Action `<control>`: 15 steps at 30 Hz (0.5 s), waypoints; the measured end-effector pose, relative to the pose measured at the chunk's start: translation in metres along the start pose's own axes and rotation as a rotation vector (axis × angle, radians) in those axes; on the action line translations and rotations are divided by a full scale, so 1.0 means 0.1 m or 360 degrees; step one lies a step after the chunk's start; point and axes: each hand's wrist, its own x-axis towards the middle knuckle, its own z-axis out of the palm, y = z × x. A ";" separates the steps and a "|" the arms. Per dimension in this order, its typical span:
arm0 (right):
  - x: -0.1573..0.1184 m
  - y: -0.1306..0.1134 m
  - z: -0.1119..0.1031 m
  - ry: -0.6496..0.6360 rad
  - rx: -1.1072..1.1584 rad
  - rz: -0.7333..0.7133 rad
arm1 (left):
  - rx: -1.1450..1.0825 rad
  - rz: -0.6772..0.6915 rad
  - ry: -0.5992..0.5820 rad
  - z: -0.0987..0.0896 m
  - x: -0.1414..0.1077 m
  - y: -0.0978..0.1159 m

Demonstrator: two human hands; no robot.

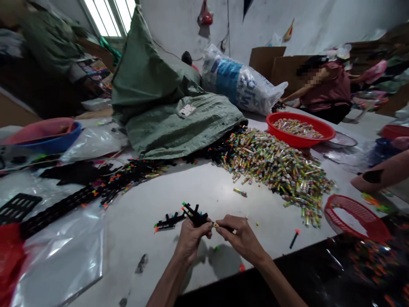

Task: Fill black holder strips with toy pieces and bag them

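Head view: left fingers [206, 229] gripping black plastic runner [194, 215], right fingers [225, 222] pinching small piece [216, 224]

tubes [275, 170] lie on the table [137, 238], right of the sack [179, 123].

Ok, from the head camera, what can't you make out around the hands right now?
Head view:
- Small tan item at the right hand: too small, and fingers hide it.
- Black branched plastic piece: the left hand hides its lower part.
- Dark multicoloured pile: blurred, cut off by the bottom-right edge.
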 end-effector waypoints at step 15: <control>0.68 1.04 -0.59 0.0537 -0.1552 -0.0061 | 0.2196 0.0775 0.1080 -0.89 0.99 0.96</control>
